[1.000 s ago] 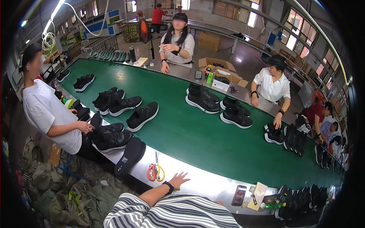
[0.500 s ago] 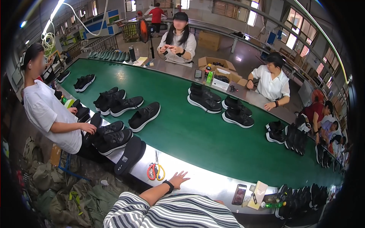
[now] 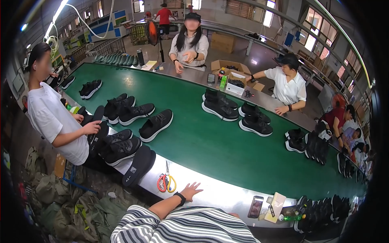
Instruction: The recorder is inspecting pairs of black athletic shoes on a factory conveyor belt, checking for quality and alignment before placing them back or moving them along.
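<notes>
Fingers (image 3: 197, 186) of left hand (image 3: 190, 191) splayed wide, holding nothing, flat on steel ledge (image 3: 219, 198) at lower centre. Just left, red-and-yellow scissors (image 3: 166, 183) (blades pointing up-frame), not touching; further right, dark phone (image 3: 255, 206). Probably best kept flat, clear of green belt (image 3: 210, 150).

Bare green belt (image 3: 210, 141) lies open ahead of the left hand (image 3: 190, 190) — scissors (image 3: 166, 183) just beside it, black sneakers (image 3: 156, 124) crowding farther left.
</notes>
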The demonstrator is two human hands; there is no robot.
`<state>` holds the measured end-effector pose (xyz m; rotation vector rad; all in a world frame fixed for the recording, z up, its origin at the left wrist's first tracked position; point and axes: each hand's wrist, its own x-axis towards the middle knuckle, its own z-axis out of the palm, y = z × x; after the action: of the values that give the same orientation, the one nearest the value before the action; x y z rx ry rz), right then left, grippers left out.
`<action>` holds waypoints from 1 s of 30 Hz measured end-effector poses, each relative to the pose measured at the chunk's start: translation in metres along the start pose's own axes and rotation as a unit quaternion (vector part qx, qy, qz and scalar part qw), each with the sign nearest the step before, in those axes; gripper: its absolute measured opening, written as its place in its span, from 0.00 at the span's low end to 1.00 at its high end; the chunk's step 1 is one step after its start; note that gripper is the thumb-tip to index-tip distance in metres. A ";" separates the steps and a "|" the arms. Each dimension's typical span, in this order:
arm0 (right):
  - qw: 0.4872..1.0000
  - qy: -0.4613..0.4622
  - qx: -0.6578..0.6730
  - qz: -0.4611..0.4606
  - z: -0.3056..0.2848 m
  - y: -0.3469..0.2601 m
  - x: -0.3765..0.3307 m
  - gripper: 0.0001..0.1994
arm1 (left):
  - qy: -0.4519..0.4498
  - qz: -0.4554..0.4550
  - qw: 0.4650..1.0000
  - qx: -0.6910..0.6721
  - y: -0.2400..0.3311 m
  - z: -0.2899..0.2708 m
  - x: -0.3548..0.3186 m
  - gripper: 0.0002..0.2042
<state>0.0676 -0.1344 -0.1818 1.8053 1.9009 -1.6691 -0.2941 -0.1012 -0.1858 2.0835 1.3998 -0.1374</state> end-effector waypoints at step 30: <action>0.999 0.009 -0.034 0.011 -0.002 0.003 0.003 0.22 | 0.016 -0.008 1.000 0.002 -0.001 0.011 0.004 0.49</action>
<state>0.0703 -0.1316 -0.1844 1.8142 1.9139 -1.5663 -0.2908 -0.1035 -0.1966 2.0878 1.4365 -0.1136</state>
